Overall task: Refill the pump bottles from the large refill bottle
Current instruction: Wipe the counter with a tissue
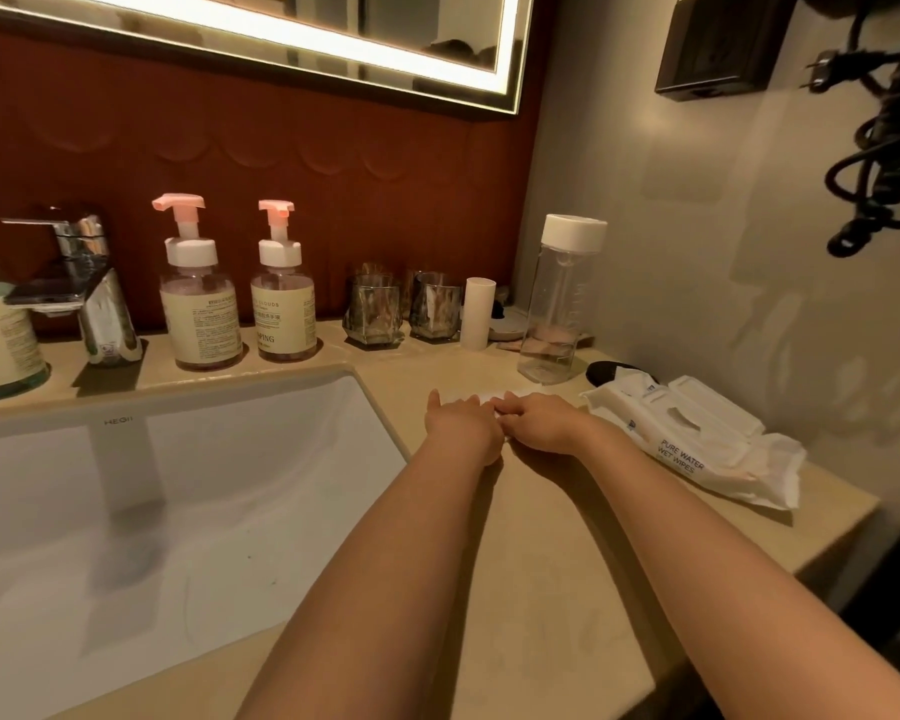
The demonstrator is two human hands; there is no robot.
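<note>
I judge the refilling not yet begun: my left hand (455,426) and right hand (533,423) lie flat on a white wipe (494,396) on the worktop (541,537), gripping no bottle. Both pump bottles (201,288) stand capped behind the sink (178,485) (pink heads, cream labels).

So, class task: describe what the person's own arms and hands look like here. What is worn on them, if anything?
Both forearms are bare right up to the bottom edge of the picture: no sleeves or cuffs show. The left hand and right hand wear no gloves. No watch, bracelet or ring can be seen on the wrists or fingers, though the fingers look too small to rule out a thin ring.
</note>
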